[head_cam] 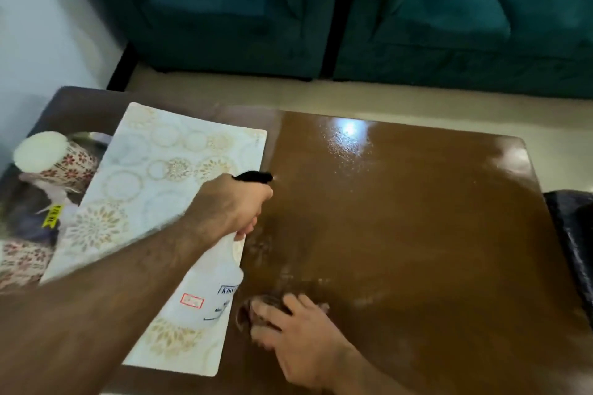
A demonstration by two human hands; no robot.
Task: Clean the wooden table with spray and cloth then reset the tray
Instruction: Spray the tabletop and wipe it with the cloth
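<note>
Head view, steeply down, close

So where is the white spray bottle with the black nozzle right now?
The white spray bottle is in the left hand, held over the patterned tray at the left of the brown wooden table, nozzle aimed right.

The left hand (236, 202) grips a white spray bottle (211, 285), its black nozzle toward the wet wooden table (417, 218). The right hand (298, 333) presses a brown cloth (256, 308) beside the patterned tray (154, 189).
</note>
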